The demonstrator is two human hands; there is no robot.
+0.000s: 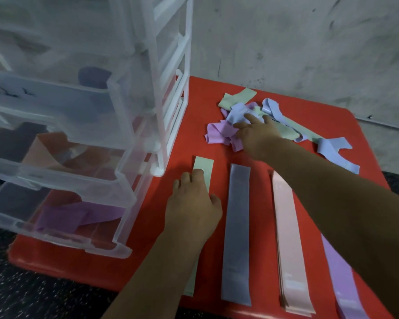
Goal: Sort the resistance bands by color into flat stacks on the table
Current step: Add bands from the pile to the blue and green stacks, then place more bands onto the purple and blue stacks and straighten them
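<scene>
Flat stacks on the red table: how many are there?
4, side by side: green under the left hand, then blue, pink, and purple at the far right, partly hidden by the right arm.

Left hand [191, 208] presses flat on the green stack [204, 168], leftmost of four. Blue stack [237, 226], pink stack [288, 238] and purple stack [342, 275] lie alongside on the red table [184, 139]. Right hand [257, 134] sits on the tangled pile [217, 132]; whether it grips a band is unclear.
</scene>
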